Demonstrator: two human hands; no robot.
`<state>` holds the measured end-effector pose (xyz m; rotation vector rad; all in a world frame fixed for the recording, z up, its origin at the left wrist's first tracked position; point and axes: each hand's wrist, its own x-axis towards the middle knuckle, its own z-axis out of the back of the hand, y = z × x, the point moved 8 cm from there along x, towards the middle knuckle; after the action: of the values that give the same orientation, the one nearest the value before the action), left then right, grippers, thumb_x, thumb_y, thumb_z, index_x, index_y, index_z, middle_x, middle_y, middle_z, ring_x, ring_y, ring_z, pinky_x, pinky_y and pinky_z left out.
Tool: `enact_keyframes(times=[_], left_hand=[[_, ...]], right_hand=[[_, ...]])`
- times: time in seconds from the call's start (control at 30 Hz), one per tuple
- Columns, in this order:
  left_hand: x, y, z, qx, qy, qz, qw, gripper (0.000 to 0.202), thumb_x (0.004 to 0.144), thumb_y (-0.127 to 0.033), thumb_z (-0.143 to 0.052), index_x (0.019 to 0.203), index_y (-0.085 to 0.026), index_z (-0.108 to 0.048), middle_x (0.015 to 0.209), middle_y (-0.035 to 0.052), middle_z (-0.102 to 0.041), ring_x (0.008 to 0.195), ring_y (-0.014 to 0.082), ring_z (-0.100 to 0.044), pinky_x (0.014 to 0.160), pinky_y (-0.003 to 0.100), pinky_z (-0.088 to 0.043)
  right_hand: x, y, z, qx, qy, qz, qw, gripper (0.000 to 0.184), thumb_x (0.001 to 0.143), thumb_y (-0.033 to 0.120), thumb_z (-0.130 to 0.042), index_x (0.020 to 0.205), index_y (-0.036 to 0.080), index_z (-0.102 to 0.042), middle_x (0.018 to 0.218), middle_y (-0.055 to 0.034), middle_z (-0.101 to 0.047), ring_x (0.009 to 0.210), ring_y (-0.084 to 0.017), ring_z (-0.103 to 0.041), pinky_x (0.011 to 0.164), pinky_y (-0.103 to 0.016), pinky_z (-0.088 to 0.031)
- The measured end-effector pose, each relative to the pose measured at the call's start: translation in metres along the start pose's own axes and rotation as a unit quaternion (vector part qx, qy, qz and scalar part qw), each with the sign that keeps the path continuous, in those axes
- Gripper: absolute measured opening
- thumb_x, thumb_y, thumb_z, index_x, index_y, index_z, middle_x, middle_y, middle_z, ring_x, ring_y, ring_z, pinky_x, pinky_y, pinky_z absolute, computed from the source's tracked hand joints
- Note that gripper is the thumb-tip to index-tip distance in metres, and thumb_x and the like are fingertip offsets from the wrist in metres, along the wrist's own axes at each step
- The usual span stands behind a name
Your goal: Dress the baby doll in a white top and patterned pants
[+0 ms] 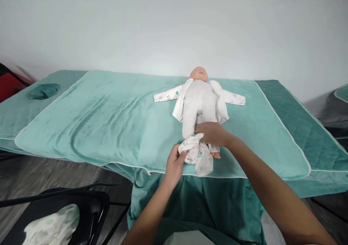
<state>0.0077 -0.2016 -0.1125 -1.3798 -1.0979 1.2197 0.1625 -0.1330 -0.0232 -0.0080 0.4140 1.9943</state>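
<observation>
A baby doll (198,102) lies on its back on a teal towel (114,118), head toward the wall. An open white printed jacket (227,98) is spread under its arms. Bunched white printed trousers (199,156) sit around the doll's lower legs. My left hand (174,163) is closed on the left side of the bunched trousers. My right hand (213,133) is closed over the doll's legs at the top of the trousers. One small foot (216,155) pokes out on the right.
The towel covers a teal-sheeted massage bed (307,129) against a white wall. A face hole (43,91) lies at the bed's far left. A black chair (81,208) at lower left carries a crumpled pale cloth (53,227). Wooden floor shows below.
</observation>
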Motion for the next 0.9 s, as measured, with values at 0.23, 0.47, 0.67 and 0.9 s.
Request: enact_keyframes(times=[0.23,0.47,0.67,0.9], left_hand=[[0.036,-0.007,0.01,0.092,0.066,-0.073,0.991,0.035,0.094,-0.053,-0.053,0.099,-0.02,-0.062,0.082,-0.0003,-0.059,0.075,0.0148,-0.05,0.069,0.025,-0.04],[0.065,-0.015,0.016,0.095,0.091,-0.107,0.985,0.036,0.092,-0.053,-0.056,0.1,-0.019,-0.064,0.082,-0.0002,-0.059,0.075,0.0148,-0.051,0.069,0.025,-0.041],[0.093,-0.03,0.017,0.105,0.09,-0.127,0.982,0.032,0.09,-0.049,-0.059,0.099,-0.019,-0.064,0.088,0.001,-0.064,0.08,0.016,-0.055,0.073,0.026,-0.044],[0.127,-0.042,0.011,0.124,0.104,-0.157,0.974,0.027,0.091,-0.043,-0.058,0.101,-0.02,-0.065,0.093,0.0009,-0.066,0.087,0.0172,-0.059,0.079,0.027,-0.046]], right_hand=[[0.001,-0.011,-0.001,0.116,-0.015,-0.008,0.993,0.006,0.084,0.024,-0.06,0.087,0.022,-0.065,0.097,0.0006,-0.072,0.094,-0.019,-0.064,0.076,-0.028,-0.038],[0.001,-0.017,-0.001,0.188,0.004,-0.022,0.982,0.009,0.085,0.03,-0.06,0.086,0.022,-0.063,0.091,0.0,-0.071,0.088,-0.02,-0.063,0.072,-0.028,-0.036],[0.005,-0.021,0.003,0.174,-0.019,-0.035,0.984,0.011,0.088,0.029,-0.056,0.082,0.021,-0.061,0.08,0.0001,-0.067,0.076,-0.018,-0.059,0.068,-0.027,-0.035],[0.012,-0.026,0.005,0.174,-0.031,-0.087,0.98,0.011,0.09,0.03,-0.055,0.09,0.022,-0.062,0.085,-0.0022,-0.07,0.076,-0.02,-0.062,0.067,-0.029,-0.038]])
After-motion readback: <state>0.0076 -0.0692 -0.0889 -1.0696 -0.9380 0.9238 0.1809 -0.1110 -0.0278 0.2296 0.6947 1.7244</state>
